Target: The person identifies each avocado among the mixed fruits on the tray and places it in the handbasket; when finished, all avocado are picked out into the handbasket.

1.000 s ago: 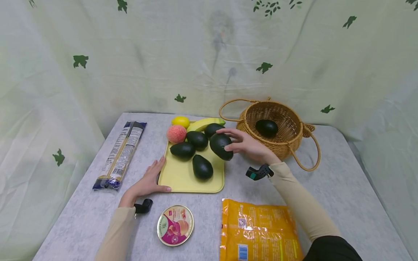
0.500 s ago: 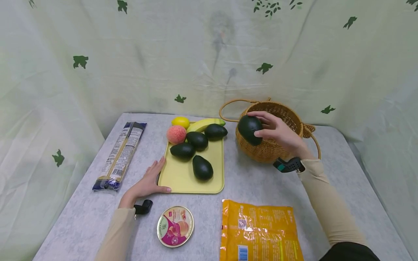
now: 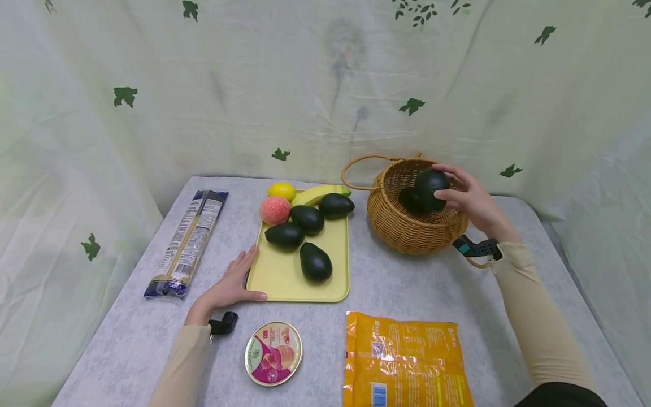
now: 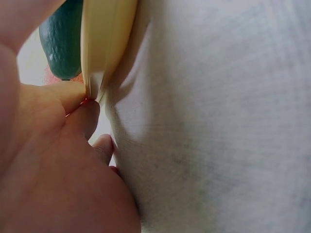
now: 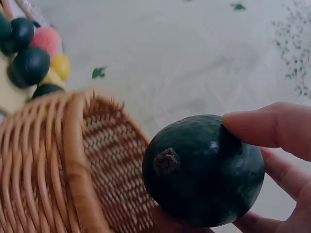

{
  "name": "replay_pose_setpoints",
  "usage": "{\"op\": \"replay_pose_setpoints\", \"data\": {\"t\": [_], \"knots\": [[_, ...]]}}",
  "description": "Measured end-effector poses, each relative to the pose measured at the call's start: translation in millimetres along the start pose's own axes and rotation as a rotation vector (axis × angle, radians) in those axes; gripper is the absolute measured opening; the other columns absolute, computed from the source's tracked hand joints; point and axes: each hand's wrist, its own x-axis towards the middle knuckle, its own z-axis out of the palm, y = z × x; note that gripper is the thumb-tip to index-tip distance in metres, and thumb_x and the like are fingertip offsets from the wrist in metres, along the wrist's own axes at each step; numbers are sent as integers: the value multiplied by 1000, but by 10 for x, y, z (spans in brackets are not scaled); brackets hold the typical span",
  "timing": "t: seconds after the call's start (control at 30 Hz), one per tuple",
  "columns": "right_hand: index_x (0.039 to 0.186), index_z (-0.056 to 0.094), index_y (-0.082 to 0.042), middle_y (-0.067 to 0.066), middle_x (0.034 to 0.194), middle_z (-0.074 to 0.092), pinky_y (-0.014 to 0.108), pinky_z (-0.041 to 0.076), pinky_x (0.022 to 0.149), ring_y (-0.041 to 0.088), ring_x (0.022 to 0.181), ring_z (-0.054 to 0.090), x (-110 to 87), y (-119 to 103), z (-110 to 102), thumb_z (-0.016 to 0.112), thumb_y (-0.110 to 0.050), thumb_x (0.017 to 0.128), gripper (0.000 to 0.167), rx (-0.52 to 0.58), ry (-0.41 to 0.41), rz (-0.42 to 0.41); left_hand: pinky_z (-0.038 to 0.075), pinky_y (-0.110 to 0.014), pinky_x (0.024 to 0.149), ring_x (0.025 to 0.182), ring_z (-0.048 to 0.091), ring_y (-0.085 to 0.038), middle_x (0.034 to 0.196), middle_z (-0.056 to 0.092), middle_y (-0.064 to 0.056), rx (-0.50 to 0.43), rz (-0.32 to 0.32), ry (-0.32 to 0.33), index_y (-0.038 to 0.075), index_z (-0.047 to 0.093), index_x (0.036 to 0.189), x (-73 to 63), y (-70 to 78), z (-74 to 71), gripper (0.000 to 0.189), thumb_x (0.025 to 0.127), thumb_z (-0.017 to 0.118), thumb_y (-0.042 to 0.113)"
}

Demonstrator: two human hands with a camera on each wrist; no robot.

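We see the right hand [image 3: 470, 200] gripping a dark-green, rounded avocado [image 3: 432, 185] between thumb and fingers, at the mouth of a round, brown wicker basket [image 3: 407, 233]; a second dark avocado [image 3: 407, 199] lies inside. We see the left hand [image 3: 231, 282], fingers extended, touching a rectangular, pale-yellow tray [image 3: 285, 282]. It bears four more avocados [image 3: 315, 262], with a curved yellow banana [image 3: 316, 194] toward its far end.
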Motion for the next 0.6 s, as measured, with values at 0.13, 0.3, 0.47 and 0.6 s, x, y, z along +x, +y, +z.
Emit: {"op": "replay_pose_setpoints", "data": {"t": [0.13, 0.3, 0.47, 0.6], "knots": [[145, 40, -20, 12, 146, 31, 28, 53, 79, 16, 108, 55, 43, 47, -79, 59, -8, 95, 54, -20, -7, 26, -6, -58, 111, 141, -9, -43, 158, 1, -21, 2, 0, 3, -3, 5, 151, -2, 0, 0, 116, 74, 82, 35], [148, 33, -15, 13, 152, 26, 31, 55, 79, 15, 106, 57, 139, 49, -128, 60, -12, 95, 60, -120, -22, 74, -6, -58, 111, 141, -10, -42, 158, 1, -21, -1, -4, 2, -3, 5, 151, -3, 7, 1, 116, 74, 82, 35], [150, 31, -15, 14, 155, 21, 36, 54, 84, 23, 113, 53, 269, 42, -110, 63, -16, 94, 64, -210, -43, 118, -6, -57, 111, 141, -10, -42, 158, 1, -21, -2, -5, 1, -3, 5, 151, -7, 11, -3, 116, 74, 82, 35], [149, 32, -13, 18, 154, 17, 46, 52, 87, 33, 116, 50, 393, 58, -65, 64, -18, 93, 64, -267, -62, 135, -6, -57, 111, 141, -10, -42, 158, 1, -21, -2, -11, -1, -3, 5, 151, -11, 9, -4, 115, 74, 82, 35]]}}
